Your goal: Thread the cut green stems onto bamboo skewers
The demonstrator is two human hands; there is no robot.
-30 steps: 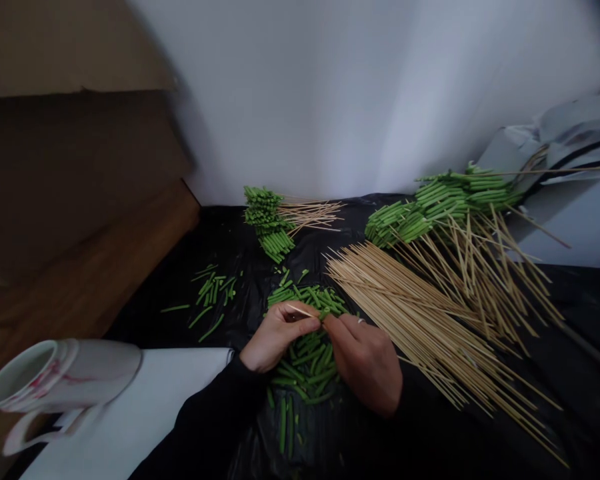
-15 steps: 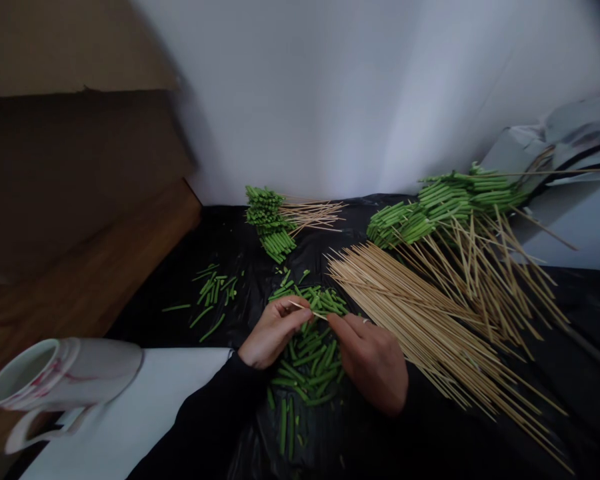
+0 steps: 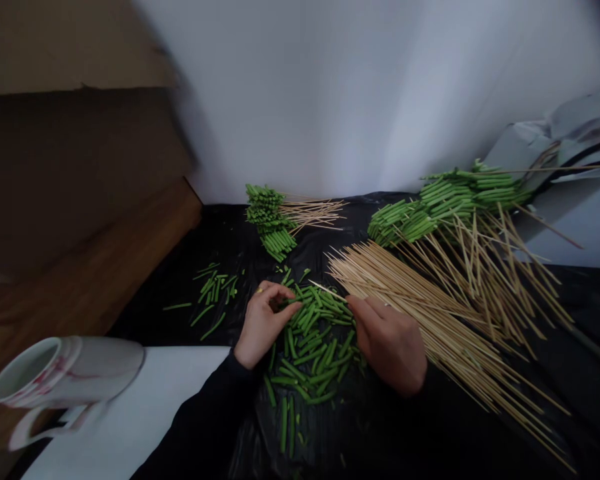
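L hand (image 3: 263, 323) has room on its L: strip of blk sheet (image 3: 225, 243) runs btwn it & small scatter of green pcs (image 3: 215, 288). Fwd, skewered bundle (image 3: 275, 223) blocks, wall (image 3: 300, 100) close behind. Gap btwn that bundle & stick stack (image 3: 420, 307) is passable. R hand (image 3: 393, 343): stack just beside it bars way R; its thin stick (image 3: 329, 291) juts over green pile (image 3: 317, 367), btwn hands. Mug (image 3: 100, 370) limits far L. Nr edge, R side: prob. passable, too dark to be sure.

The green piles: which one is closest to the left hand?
The loose middle pile, right by the left hand. The smaller loose pile lies farther left; the back pile and right pile have sticks poking out.
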